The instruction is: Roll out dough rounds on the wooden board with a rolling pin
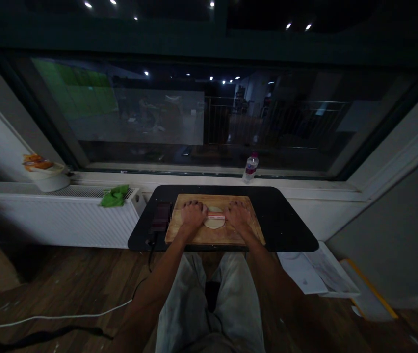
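Note:
A round, flat piece of pale dough [214, 224] lies on a wooden board [201, 239] on the black table. Across the dough rests a rolling pin [216, 215] with a reddish, printed band around its middle. My left hand [193, 214] is closed over the pin's left end, and my right hand [237, 215] is closed over its right end. Both ends of the pin are hidden under my hands. White flour-like marks show on the board near my right hand.
The black table [282, 220] stands against the window sill. A dark, blurred object [161, 216] lies left of the board, with a cable below. A plastic bottle [250, 167] is on the sill. A green cloth [115, 195] and white tub [51, 178] sit on the radiator.

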### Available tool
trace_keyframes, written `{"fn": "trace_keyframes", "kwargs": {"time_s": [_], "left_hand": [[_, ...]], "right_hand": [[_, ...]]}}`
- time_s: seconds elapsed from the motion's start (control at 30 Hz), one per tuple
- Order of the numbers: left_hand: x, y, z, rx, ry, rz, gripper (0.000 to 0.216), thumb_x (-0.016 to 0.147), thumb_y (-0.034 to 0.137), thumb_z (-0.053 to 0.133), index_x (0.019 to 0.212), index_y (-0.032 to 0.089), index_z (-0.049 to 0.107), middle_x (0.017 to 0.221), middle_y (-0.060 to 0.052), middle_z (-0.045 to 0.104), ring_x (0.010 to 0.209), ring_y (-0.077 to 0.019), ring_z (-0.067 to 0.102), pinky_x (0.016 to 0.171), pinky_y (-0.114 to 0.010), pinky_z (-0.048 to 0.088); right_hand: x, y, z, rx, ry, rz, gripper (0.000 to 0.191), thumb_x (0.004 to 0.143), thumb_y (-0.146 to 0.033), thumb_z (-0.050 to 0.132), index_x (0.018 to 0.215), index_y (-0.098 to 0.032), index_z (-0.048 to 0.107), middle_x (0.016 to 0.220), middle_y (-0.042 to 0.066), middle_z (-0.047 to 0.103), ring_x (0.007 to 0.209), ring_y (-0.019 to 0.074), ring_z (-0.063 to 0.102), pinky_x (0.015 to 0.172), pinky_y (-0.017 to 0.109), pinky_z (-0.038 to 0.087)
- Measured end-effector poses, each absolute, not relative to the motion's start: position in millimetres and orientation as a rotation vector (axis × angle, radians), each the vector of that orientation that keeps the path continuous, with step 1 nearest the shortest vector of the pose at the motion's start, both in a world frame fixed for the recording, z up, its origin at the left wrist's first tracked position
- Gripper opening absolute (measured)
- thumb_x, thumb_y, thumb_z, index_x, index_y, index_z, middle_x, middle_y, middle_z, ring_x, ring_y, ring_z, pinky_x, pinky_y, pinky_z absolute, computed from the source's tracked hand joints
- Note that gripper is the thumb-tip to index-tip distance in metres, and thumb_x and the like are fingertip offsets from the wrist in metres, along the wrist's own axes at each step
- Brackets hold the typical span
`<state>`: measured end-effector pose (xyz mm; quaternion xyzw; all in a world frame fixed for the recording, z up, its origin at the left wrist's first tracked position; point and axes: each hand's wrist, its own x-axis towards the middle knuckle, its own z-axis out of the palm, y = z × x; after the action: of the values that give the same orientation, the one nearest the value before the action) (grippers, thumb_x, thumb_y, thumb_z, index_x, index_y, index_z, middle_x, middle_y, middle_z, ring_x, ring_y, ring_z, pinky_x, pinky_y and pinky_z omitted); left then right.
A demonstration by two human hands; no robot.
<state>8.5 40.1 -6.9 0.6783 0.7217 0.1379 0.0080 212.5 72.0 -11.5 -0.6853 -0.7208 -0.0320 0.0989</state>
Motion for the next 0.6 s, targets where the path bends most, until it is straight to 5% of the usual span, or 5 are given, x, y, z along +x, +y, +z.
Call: {"fn": "trace_keyframes", "kwargs": {"time_s": [0.6], "left_hand": [[9, 37, -4, 2.094, 2.273, 0.368, 0.047, 0.117, 0.038, 0.043, 0.129, 0.019, 0.084, 0.143, -0.016, 0.078, 0.130, -0.0336, 0.070, 0.111, -0.046, 0.051]], "right_hand": [[211, 69, -6, -1.983, -2.113, 0.009, 0.048, 0.112, -0.037, 0.051, 0.144, -0.017, 0.081, 0.153, 0.017, 0.076, 0.143, 0.0322, 0.069, 0.120, 0.041, 0.050]]}}
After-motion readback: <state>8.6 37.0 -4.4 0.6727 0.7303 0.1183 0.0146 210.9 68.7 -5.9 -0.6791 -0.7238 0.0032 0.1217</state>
